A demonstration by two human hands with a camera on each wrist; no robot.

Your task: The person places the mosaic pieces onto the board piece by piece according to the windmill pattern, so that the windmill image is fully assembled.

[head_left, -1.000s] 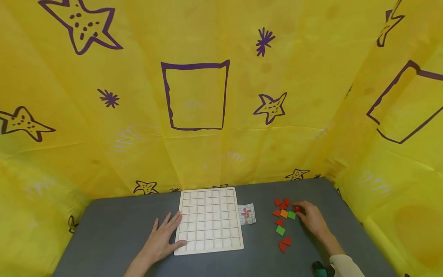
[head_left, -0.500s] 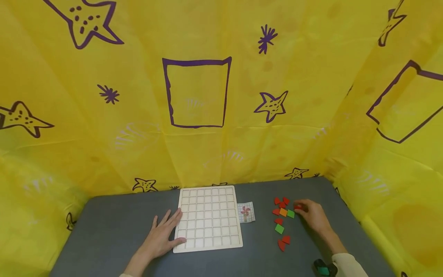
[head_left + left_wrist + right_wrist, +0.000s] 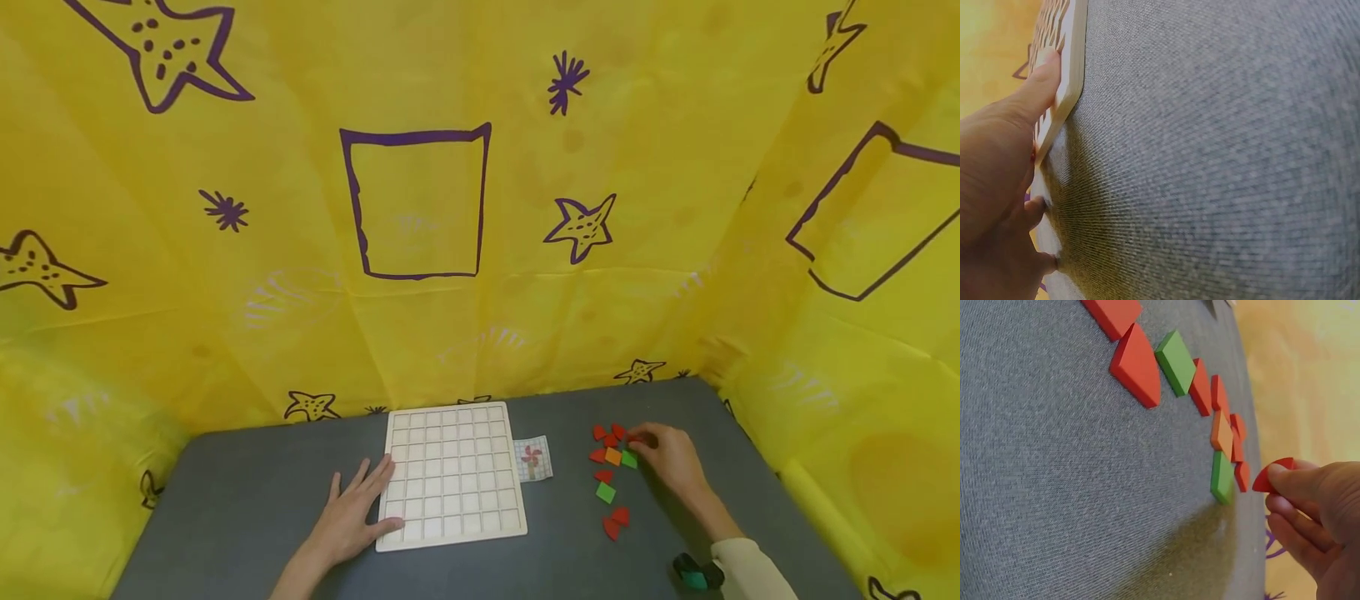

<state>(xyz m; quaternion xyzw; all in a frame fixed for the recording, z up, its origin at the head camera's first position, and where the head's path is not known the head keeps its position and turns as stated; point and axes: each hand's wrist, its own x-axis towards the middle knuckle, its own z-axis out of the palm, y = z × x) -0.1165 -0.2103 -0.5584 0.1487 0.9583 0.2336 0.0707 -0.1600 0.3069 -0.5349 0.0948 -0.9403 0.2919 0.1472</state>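
My left hand [image 3: 345,521] rests with spread fingers at the left side of a white gridded wooden board [image 3: 452,471]. Its thumb lies on the near left corner, as the left wrist view also shows. My right hand [image 3: 1319,512] pinches a red quarter-circle block [image 3: 1265,480] between thumb and fingertips, raised off the table. Close beside that hand lie several loose red blocks [image 3: 1139,369], an orange square block [image 3: 1221,435] and two green square blocks [image 3: 1175,362] [image 3: 1222,477]. Part of the held block is hidden by the thumb.
A small paper card [image 3: 532,459] with a red pinwheel drawing on a grid touches the board's right side. Everything stands on a grey cloth-covered table [image 3: 262,467]. Yellow patterned fabric [image 3: 420,350] rises behind it. A dark band [image 3: 696,573] sits near the right sleeve.
My right hand has shifted slightly left and away from me with the red block, toward the cluster of pieces. The left hand stays on the board. The head view has shifted slightly.
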